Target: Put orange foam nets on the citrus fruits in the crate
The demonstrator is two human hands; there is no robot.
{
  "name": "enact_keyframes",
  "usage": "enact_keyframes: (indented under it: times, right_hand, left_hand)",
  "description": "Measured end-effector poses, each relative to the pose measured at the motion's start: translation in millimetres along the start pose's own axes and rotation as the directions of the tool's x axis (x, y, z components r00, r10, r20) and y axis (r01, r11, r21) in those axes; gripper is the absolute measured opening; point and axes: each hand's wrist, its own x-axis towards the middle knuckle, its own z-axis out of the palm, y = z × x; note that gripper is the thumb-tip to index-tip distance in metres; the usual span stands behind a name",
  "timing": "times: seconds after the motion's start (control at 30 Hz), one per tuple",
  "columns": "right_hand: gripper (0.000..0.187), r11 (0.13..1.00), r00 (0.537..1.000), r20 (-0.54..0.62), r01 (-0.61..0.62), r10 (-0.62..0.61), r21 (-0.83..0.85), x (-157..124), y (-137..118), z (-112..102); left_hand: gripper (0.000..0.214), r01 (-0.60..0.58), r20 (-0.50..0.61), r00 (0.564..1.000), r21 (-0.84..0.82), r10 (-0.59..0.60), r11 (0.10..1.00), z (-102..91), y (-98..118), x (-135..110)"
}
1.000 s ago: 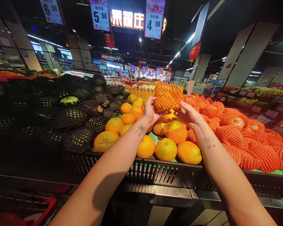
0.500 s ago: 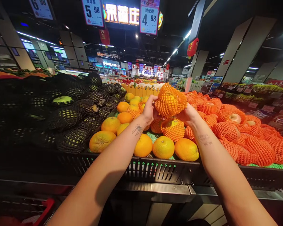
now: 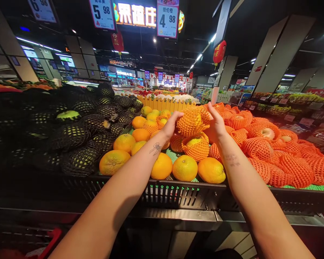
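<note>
Both my hands grip one orange wrapped in an orange foam net (image 3: 192,121), held just above the fruit pile. My left hand (image 3: 170,126) clasps its left side with curled fingers. My right hand (image 3: 215,124) clasps its right side, fingers over the top. Directly below sits another netted orange (image 3: 196,146) whose net is partly open. Bare oranges (image 3: 184,168) lie in a row along the front of the black crate (image 3: 178,194).
Fruit in black foam nets (image 3: 78,135) fills the bin on the left. Orange-netted fruit (image 3: 280,158) fills the bin on the right. Price signs (image 3: 167,18) hang overhead. A yellow picket fence (image 3: 164,104) stands behind the oranges. A red basket edge (image 3: 50,241) shows at lower left.
The foam net, stretched open and empty a second ago, now wraps around an orange. Both hands have come down with it toward the pile.
</note>
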Motion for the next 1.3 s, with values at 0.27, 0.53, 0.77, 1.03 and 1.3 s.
enact_keyframes:
  times: [0.27,0.53,0.77,1.03,1.3]
  right_hand:
    - [0.038,0.993,0.989,0.097,-0.114,0.115,-0.023,-3,8,-3]
    - [0.023,0.967,0.97,-0.046,-0.242,0.239,-0.083,0,10,-5]
    - [0.033,0.974,0.979,-0.052,-0.202,0.197,-0.106,0,11,-2]
    - [0.064,0.974,0.985,-0.078,-0.165,0.155,-0.153,-2,12,0]
    - [0.058,0.967,0.987,-0.097,-0.143,0.125,-0.213,-2,15,4]
  left_hand:
    - [0.025,-0.067,0.025,0.998,0.075,0.066,0.995,-2.3,-11,5]
    - [0.019,-0.131,0.005,0.989,0.519,0.151,0.844,-11.4,-12,7]
    - [0.019,-0.225,-0.008,0.947,0.696,0.32,0.682,-18.6,-8,11]
    - [0.028,-0.214,-0.082,0.951,0.517,0.297,0.829,-9.1,1,8]
    - [0.028,-0.278,-0.117,0.898,0.596,0.424,0.754,-15.7,-3,14]
